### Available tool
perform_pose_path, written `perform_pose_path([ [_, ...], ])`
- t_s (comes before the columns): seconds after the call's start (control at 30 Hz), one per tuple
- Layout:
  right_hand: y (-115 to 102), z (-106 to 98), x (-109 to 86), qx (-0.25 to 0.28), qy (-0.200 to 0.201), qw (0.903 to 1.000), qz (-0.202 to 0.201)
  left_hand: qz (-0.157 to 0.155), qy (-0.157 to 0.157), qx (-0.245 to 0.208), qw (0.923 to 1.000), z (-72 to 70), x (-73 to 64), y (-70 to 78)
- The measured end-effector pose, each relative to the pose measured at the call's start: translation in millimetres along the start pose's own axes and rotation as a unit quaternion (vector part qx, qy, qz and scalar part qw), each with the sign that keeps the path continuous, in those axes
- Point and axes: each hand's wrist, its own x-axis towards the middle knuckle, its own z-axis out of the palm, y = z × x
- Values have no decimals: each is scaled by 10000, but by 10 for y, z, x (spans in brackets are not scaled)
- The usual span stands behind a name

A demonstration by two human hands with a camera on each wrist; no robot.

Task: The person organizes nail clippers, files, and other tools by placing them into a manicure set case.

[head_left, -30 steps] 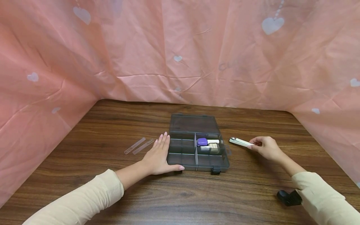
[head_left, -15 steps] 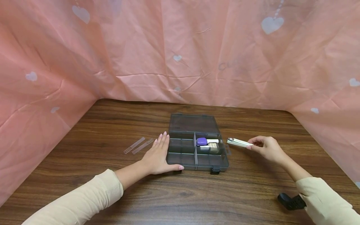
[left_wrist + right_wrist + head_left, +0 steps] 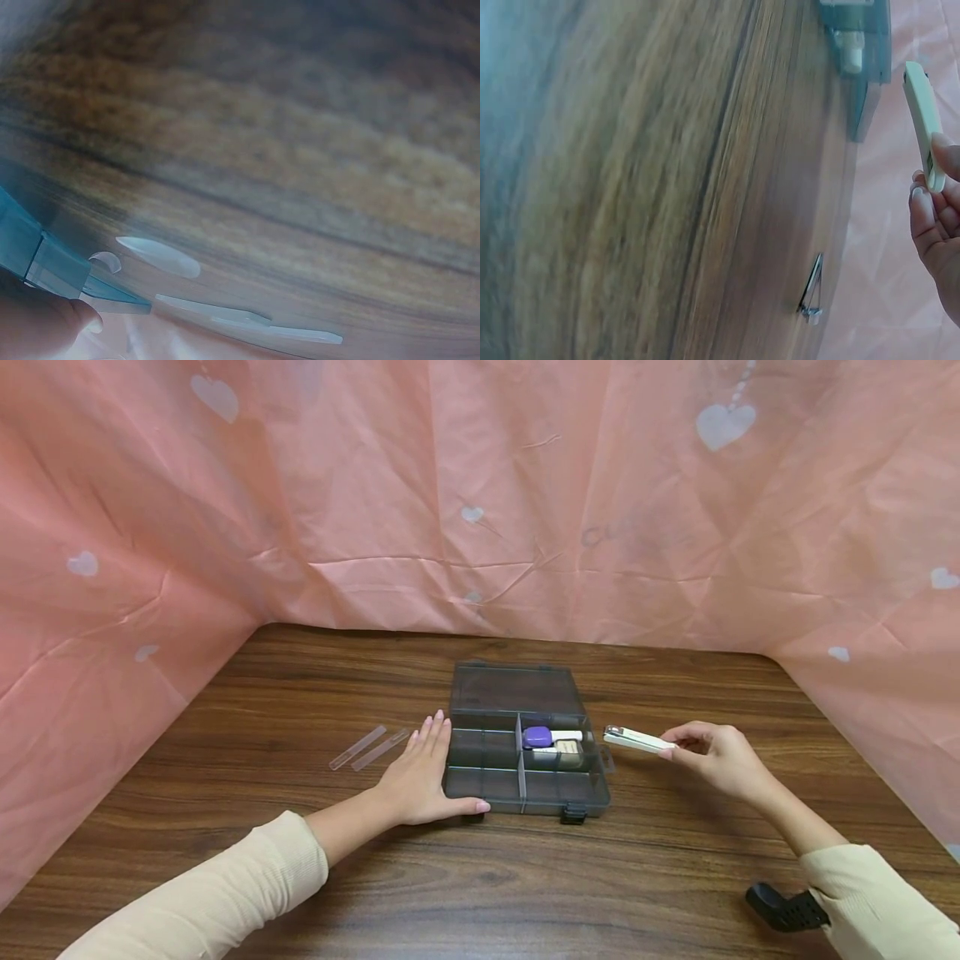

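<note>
The right hand is grasping a white nail clipper, pinching it at one end between the thumb and the fingers. The clipper is pointing its silver end leftward, toward the box, and is sitting just beside the hanging tab on the box's right wall. The right wrist view is showing the clipper against the pink cloth, in that same pinch.

The left hand is gripping nothing. Its fingers are extending straight along the left wall of the box, and its thumb is reaching along the near edge; hand and box are touching.

The box, of smoky see-through plastic, is resting on the wooden table between the two hands. Its lid is lying back on the far side, and a latch is showing at the near edge. In the far right compartment, a purple bottle is lying with its white cap pointing right, and a beige bottle is lying next to it on the near side.

Two clear strips are lying side by side on the table, left of the box, near the left fingertips. A small shiny metal item is appearing in the right wrist view; its identity cannot be told. A black fitting is protruding beside the right sleeve.
</note>
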Motion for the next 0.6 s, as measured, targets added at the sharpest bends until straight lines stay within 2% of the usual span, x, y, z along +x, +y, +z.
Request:
perform_pose_path([
  [0.4, -160, 130, -77, 529, -157, 9980, -321, -1, 8, 15, 10000, -3, -2, 0],
  [0.6, -240, 200, -82, 623, -240, 9971, -372, -7, -13, 11, 10000, -6, -4, 3],
])
